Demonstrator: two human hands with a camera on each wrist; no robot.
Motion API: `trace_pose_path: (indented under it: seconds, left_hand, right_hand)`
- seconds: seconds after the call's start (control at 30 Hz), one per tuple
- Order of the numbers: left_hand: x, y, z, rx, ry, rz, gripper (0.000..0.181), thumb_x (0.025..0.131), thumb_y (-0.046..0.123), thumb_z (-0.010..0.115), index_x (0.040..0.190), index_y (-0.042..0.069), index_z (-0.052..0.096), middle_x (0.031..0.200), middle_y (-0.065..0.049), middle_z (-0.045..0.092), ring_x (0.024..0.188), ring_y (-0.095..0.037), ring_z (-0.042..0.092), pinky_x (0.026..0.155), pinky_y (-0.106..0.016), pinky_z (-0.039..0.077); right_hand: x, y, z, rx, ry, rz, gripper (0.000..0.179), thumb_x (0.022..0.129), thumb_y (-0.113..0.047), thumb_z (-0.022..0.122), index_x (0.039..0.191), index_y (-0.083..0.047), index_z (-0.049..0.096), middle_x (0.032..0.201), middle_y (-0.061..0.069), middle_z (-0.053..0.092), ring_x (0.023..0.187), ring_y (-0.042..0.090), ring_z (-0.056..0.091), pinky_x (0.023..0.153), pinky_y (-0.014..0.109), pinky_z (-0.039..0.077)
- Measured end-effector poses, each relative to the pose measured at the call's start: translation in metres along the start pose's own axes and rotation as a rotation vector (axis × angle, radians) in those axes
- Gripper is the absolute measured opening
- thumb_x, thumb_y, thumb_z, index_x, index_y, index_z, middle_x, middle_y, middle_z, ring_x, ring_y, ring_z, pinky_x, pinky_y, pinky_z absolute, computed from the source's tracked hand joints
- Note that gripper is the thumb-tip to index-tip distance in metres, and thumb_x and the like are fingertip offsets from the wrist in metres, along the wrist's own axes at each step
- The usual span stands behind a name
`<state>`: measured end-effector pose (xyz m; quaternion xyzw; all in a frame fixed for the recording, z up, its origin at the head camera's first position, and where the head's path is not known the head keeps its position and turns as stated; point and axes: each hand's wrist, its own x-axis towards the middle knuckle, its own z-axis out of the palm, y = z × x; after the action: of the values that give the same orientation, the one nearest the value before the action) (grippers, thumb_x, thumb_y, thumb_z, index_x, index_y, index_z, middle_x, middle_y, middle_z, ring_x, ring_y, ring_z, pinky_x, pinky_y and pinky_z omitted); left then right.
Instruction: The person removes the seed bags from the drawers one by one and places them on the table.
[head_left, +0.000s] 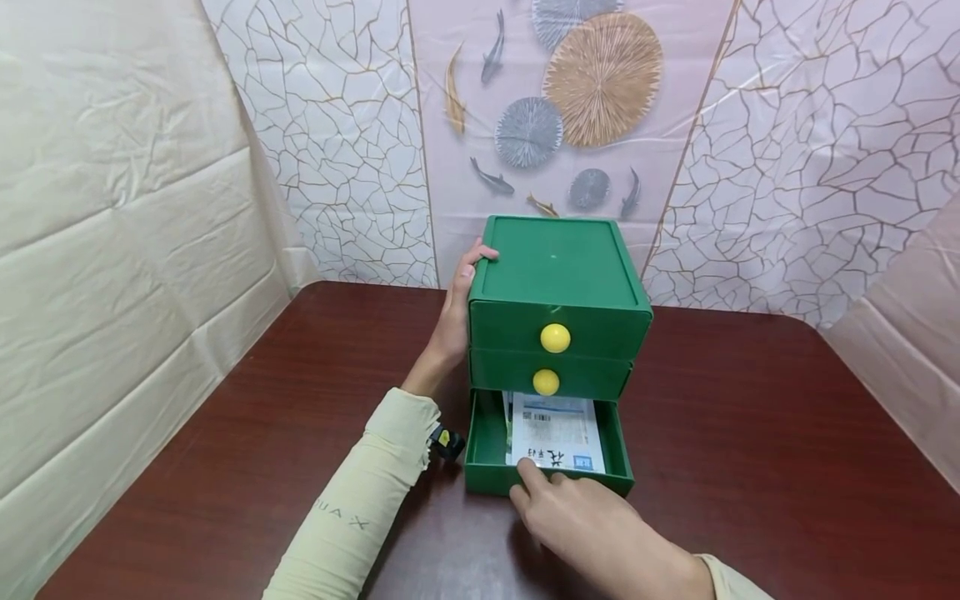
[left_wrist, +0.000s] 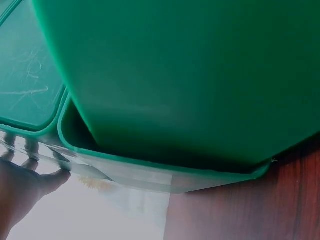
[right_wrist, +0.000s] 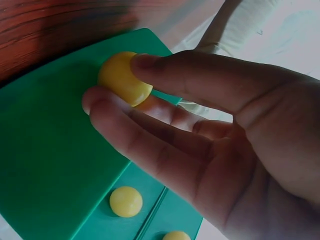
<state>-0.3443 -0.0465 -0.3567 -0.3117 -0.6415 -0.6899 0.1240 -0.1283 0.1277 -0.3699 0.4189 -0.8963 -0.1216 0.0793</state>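
Drawer knob pinched by right hand; left hand against cabinet.

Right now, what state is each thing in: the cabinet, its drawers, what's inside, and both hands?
Green cabinet: upright on the table.
Top drawer: closed.
Middle drawer: closed.
Bottom drawer: open.
White paper: lying in the bottom drawer, printed side up.
Bottom knob: pinched by the right hand.
Left hand: resting against the cabinet's left side, fingers at its top edge.
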Motion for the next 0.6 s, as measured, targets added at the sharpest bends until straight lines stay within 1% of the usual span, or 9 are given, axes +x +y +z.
trace_pose_path:
  seconds: [0.1, 0.3, 0.5, 0.6]
  left_hand:
    - [-0.004, -0.001, -0.003, 0.004, 0.008, -0.004, 0.053, 0.11, 0.039, 0.021, 0.145, 0.007, 0.045, 0.176, -0.004, 0.01, 0.161, -0.024, 0.013, 0.124, -0.057, 0.02]
    - [-0.008, -0.003, -0.006, 0.013, 0.007, -0.018, 0.052, 0.111, 0.04, 0.021, 0.147, 0.01, 0.045, 0.176, 0.003, 0.011, 0.161, -0.019, 0.013, 0.125, -0.055, 0.02]
    - [-0.005, -0.004, -0.007, 0.02, -0.006, 0.001, 0.053, 0.111, 0.041, 0.021, 0.147, 0.012, 0.045, 0.176, 0.005, 0.012, 0.16, -0.017, 0.013, 0.124, -0.057, 0.021]
    - [-0.002, -0.004, -0.006, 0.029, -0.016, 0.013, 0.053, 0.111, 0.042, 0.021, 0.147, 0.012, 0.045, 0.176, 0.006, 0.013, 0.161, -0.016, 0.013, 0.123, -0.056, 0.022]
  right_hand:
    - [-0.001, -0.003, 0.001, 0.022, 0.005, -0.019, 0.024, 0.086, -0.017, 0.088, 0.097, -0.014, 0.067, 0.094, 0.002, 0.053, 0.055, 0.009, 0.043, 0.046, 0.022, 0.037]
    - [-0.002, -0.009, 0.002, 0.078, -0.034, -0.017, 0.022, 0.087, -0.018, 0.087, 0.097, -0.015, 0.068, 0.098, 0.002, 0.056, 0.056, 0.01, 0.045, 0.045, 0.022, 0.037]
    - [-0.004, -0.013, 0.001, 0.034, 0.015, -0.028, 0.023, 0.085, -0.018, 0.089, 0.095, -0.016, 0.068, 0.094, 0.002, 0.055, 0.055, 0.011, 0.045, 0.045, 0.022, 0.035]
    - [-0.005, -0.014, 0.001, 0.035, 0.013, -0.02, 0.023, 0.084, -0.018, 0.089, 0.095, -0.016, 0.069, 0.096, 0.003, 0.057, 0.055, 0.012, 0.045, 0.044, 0.023, 0.036]
